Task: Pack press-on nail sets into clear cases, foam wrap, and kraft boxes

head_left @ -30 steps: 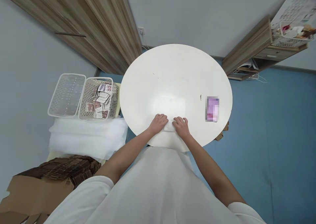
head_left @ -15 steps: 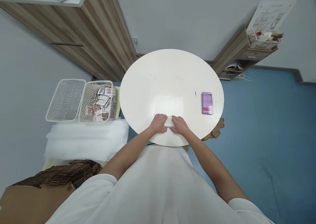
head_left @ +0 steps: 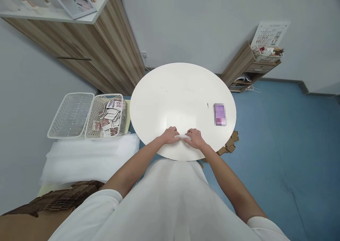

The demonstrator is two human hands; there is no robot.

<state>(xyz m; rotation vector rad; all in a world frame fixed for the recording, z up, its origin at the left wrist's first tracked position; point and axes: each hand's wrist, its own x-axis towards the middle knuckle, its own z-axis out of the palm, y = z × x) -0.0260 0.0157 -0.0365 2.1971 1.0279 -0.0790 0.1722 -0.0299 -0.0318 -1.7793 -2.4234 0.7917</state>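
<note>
Between my hands, close to the near edge of the white oval table (head_left: 183, 85), is a small white bundle (head_left: 182, 136) that looks like a folded or rolled wrap. My left hand (head_left: 170, 135) grips its left end with fingers bent. At the right end, my right hand (head_left: 194, 138) holds it the same way. Whatever may lie inside the bundle cannot be seen. A purple box-like item (head_left: 220, 114), blurred in the picture, lies on the right side of the table, apart from my hands.
Left of the table stand a white basket of printed packets (head_left: 119, 124) and a second basket with clear pieces (head_left: 71, 115). White foam-like sheets (head_left: 90, 159) and a brown cardboard carton (head_left: 34, 223) are nearer me. Cardboard pieces (head_left: 230, 143) lie under the table's right edge.
The white bundle looks narrower and has turned from a flat face to a thin strip. Both hands stay on its ends, while the camera view has tilted slightly upward.
</note>
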